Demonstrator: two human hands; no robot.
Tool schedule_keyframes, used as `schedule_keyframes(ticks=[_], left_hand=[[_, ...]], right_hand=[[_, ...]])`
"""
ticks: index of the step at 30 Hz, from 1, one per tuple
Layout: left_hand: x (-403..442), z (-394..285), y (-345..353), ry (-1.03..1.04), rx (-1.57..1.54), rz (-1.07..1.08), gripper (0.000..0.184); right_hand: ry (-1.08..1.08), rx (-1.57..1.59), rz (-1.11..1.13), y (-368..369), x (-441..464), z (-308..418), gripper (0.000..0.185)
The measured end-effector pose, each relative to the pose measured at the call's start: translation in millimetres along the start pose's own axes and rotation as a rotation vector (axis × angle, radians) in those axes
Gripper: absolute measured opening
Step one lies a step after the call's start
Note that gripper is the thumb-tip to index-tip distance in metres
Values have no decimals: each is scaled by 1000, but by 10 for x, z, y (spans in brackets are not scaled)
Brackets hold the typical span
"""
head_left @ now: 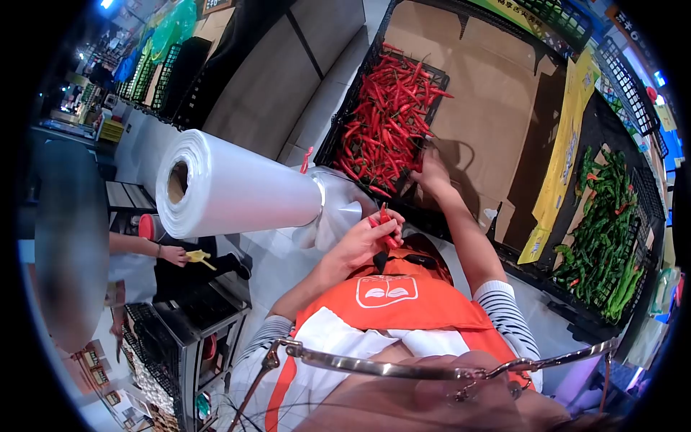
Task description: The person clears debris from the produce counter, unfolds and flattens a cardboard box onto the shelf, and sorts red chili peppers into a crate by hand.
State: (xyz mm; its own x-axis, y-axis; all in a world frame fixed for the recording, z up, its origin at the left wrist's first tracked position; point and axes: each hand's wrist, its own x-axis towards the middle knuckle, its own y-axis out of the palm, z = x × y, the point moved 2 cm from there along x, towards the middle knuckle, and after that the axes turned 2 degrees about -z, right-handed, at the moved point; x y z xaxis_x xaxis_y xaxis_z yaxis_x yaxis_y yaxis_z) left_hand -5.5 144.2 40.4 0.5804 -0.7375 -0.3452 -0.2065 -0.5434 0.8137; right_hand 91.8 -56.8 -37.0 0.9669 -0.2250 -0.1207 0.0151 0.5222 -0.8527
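My left hand (360,245) is closed around a few red chilies (389,229) in front of the orange apron (381,294). A heap of red chilies (392,119) lies in a black crate (437,90) ahead. My right hand (432,173) is at the near right corner of this heap, its fingertips partly hidden at the crate's edge, so what they hold cannot be made out. Left of my left hand is a large roll of clear plastic bags (245,187), with its loose end hanging near my left wrist.
Cardboard (489,108) lines the display right of the chilies. Green peppers (601,230) fill a crate at the far right, beyond a yellow strip (558,165). At left, another person's hand (173,255) holds something yellow above a metal-framed stand (194,317).
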Motion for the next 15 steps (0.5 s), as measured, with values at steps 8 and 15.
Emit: schedule_keyframes(ticks=[8,15], left_hand=[[-45,-13,33,-8,22,19,17],[-222,-135,-39,80,52,-70,16]], right_hand=[[53,269,156,178,93,-199,54],[100,872,349,-291,43,-114,39]])
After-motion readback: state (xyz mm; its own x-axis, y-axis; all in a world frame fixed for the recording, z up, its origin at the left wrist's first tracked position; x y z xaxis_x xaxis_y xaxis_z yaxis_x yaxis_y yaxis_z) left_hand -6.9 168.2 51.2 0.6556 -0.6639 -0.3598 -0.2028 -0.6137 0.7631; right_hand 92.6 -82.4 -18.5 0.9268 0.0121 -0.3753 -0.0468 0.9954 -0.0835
